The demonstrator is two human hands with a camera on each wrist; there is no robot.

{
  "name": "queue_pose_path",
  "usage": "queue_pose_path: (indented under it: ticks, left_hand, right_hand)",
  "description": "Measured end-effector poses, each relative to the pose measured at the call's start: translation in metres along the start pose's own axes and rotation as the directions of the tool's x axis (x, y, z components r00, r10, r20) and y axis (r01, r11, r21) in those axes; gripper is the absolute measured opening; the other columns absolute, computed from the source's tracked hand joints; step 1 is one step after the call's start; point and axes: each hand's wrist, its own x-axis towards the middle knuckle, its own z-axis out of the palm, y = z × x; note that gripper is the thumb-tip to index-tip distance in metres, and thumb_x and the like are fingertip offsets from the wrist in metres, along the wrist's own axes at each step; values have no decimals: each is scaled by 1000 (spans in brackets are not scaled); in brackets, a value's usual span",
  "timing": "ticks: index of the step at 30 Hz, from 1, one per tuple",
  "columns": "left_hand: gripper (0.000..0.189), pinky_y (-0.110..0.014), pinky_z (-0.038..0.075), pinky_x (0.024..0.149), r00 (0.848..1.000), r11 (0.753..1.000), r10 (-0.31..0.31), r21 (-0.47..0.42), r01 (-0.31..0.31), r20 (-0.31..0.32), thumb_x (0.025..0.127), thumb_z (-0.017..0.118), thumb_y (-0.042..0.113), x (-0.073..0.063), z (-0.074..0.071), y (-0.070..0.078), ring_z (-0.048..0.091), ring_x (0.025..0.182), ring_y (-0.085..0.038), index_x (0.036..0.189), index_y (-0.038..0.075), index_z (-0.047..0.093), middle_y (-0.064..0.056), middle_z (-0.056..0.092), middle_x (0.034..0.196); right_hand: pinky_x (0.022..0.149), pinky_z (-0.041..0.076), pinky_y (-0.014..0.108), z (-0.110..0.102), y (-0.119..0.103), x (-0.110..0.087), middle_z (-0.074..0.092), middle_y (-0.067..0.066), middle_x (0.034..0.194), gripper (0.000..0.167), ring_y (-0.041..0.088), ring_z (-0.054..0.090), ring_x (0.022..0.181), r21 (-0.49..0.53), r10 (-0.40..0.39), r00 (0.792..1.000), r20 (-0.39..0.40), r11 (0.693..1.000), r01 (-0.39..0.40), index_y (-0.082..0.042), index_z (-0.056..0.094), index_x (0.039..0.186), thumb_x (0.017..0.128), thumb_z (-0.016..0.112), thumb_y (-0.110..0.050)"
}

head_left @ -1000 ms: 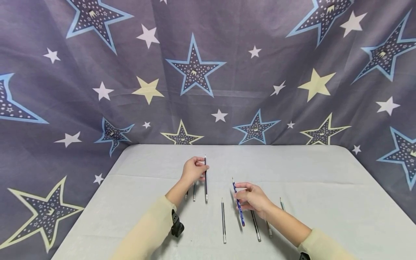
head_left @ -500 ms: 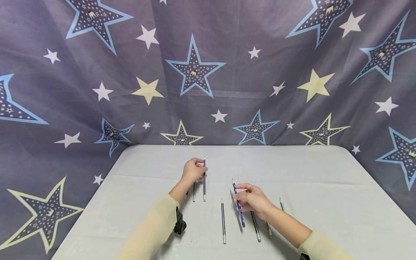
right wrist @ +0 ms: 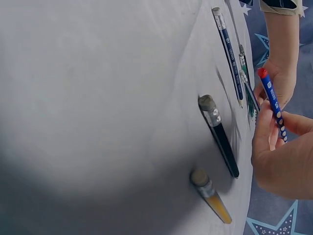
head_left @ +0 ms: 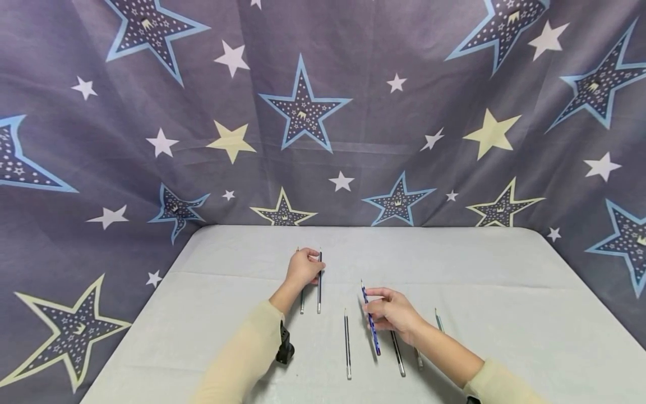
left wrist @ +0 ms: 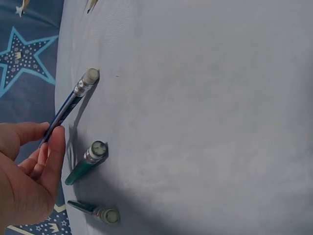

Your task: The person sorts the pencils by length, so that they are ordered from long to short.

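In the head view my left hand [head_left: 304, 266] pinches a dark blue pencil [head_left: 319, 292] between thumb and fingers, its point away from me. The left wrist view shows that pencil [left wrist: 66, 108] with its pale eraser end close to the cloth and a shadow beside it. A green pencil [left wrist: 80, 171] and a dark pencil [left wrist: 88, 207] lie beside the left hand. My right hand [head_left: 396, 313] pinches a blue dotted pencil [head_left: 373, 331], tilted. Its red end [right wrist: 262, 72] shows in the right wrist view, held above the cloth.
On the pale table cloth [head_left: 227, 314], a dark pencil [head_left: 347, 348] lies between the hands. Another dark pencil [head_left: 397, 353], a yellow one [right wrist: 215, 203] and a light blue one [head_left: 438, 318] lie around the right forearm. A starry curtain [head_left: 353, 129] stands behind the table.
My left hand has shifted slightly toward me and right, still holding its pencil; the tip of a pencil now shows behind it. My right hand and its pencil have stayed nearly still.
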Motion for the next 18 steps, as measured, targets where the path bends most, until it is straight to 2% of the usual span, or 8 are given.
queue_pose_path:
  ticks: [18]
  left_hand:
    - [31,-21,54,43,999,996,-32,85,30,25,79,68,7,2,7,-3,56,50,-10,108,-1,61,-13,68,89]
  right_hand:
    - [60,57,24,2,3,1,56,1,84,56,10,56,62,2,-1,1000,16,1000,1,4,42,132,82,63,-7]
